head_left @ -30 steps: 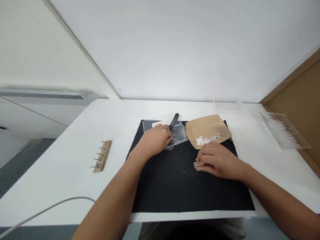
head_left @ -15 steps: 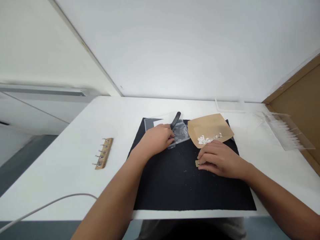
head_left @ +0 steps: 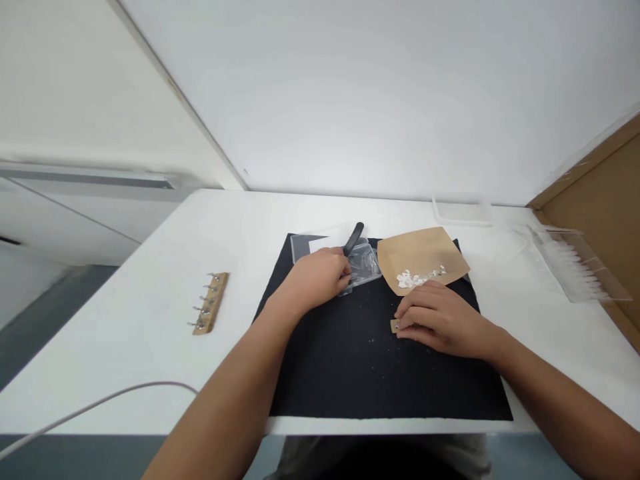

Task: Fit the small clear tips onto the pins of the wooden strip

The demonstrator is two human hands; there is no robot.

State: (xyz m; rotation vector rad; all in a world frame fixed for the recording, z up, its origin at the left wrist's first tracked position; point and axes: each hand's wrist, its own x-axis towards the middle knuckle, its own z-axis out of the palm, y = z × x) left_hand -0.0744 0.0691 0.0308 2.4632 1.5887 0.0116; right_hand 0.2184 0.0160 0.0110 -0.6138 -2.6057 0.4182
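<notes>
My left hand (head_left: 324, 275) reaches into the near left side of a clear plastic box (head_left: 367, 270) of small transparent pieces. Its fingers are curled, and what they pinch, if anything, is hidden. Just beyond its knuckles, a black curved handle (head_left: 354, 239) leans over the box. On the black mat (head_left: 350, 380), my right hand (head_left: 437, 319) is closed around a small tan block (head_left: 394, 326) with a shiny metal bit on top. Only the block's left end shows. Directly behind that hand lies a tan paper sheet (head_left: 420, 250) bearing white flakes (head_left: 409, 279).
On the left of the white table (head_left: 250, 227) lies a tan strip (head_left: 213, 303) carrying several metal clips. A grey cable (head_left: 115, 395) crosses the left front. Clear plastic trays (head_left: 570, 263) stand at the right, beside a brown board (head_left: 600, 173). White specks dot the mat.
The view has shifted slightly. Both hands stay in nearly the same places, the left at the box and the right on the small block.
</notes>
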